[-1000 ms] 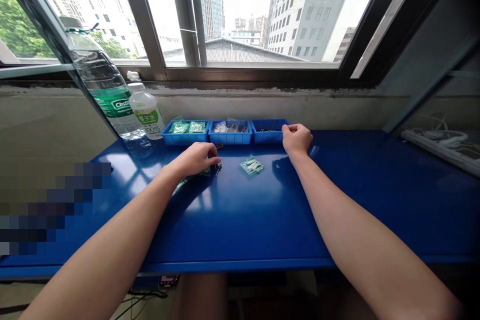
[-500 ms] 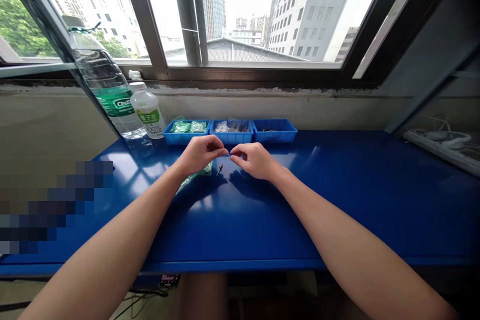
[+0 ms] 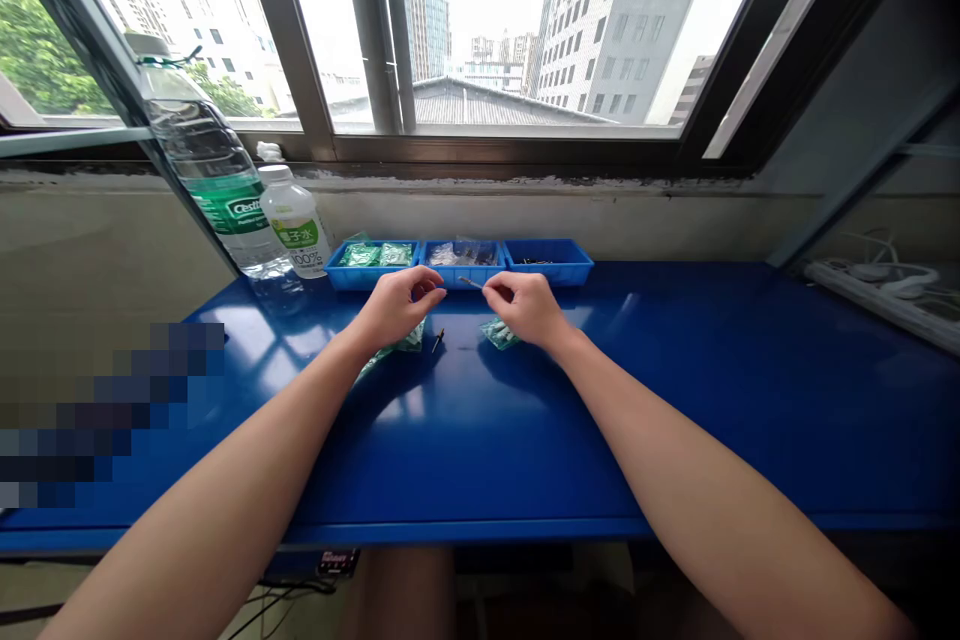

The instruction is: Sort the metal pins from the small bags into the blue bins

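Note:
My right hand (image 3: pixel 525 305) pinches a small thin light-coloured piece (image 3: pixel 470 282) that points left, over the front of the middle blue bin. My left hand (image 3: pixel 405 305) is apart from it, thumb and fingers slightly spread with nothing visible between them. Below, on the blue table (image 3: pixel 465 460), lies a small dark pen-like part (image 3: pixel 438 340) with a thin tip. A green-and-clear packet (image 3: pixel 499 333) rests beneath my right hand. Another green packet (image 3: pixel 409 338) lies partly hidden behind my left hand and wrist.
Three blue bins stand along the wall: left (image 3: pixel 373 282) with green packets, middle (image 3: pixel 463 276) with clear bags, right (image 3: pixel 574 270) with small dark parts. A large water bottle (image 3: pixel 225 190) and a smaller bottle (image 3: pixel 296 225) stand at back left. A power strip (image 3: pixel 885 305) lies at far right.
My hands have moved apart; the right one went right with the thin piece. My left fingers have opened. The green packet under my right hand has come into view.

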{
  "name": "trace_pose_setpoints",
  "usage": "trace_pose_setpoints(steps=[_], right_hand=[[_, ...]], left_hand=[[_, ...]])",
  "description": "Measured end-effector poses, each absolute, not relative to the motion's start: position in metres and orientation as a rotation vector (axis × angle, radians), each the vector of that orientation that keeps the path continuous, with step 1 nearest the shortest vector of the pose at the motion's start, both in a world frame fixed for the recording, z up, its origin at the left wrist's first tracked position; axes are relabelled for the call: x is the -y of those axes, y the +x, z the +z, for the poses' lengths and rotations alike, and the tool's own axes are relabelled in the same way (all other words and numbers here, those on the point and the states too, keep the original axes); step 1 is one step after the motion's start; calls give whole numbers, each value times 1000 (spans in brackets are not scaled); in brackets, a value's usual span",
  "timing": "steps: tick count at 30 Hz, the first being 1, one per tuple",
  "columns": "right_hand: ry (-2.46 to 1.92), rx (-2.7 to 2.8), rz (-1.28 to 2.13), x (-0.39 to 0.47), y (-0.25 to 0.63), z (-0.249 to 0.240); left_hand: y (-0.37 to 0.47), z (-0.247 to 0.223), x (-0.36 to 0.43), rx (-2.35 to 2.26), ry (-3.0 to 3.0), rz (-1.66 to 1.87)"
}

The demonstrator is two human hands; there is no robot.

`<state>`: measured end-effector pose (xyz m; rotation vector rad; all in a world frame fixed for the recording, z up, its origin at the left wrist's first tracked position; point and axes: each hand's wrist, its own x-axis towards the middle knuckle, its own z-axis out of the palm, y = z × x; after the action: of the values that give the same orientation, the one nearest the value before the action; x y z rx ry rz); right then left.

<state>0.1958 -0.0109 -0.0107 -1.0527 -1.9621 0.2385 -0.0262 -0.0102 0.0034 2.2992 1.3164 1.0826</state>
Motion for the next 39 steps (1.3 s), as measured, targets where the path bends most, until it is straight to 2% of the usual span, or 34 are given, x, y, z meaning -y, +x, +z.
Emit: trace_pose_setpoints(steps=[6, 11, 30, 39], right_hand=[[-1493, 1461, 6, -18, 239, -15], [-1762, 1165, 48, -32, 267, -20], [-1862, 962, 109, -33, 277, -23], [-1825, 902, 91, -33, 278, -21]], left_hand=[[-36, 1, 4, -1413, 2546, 718], [-35, 4, 7, -1308, 2594, 413], [-27, 15, 18, -1387, 2442, 174], [-27, 11, 16, -1374, 2528, 353]])
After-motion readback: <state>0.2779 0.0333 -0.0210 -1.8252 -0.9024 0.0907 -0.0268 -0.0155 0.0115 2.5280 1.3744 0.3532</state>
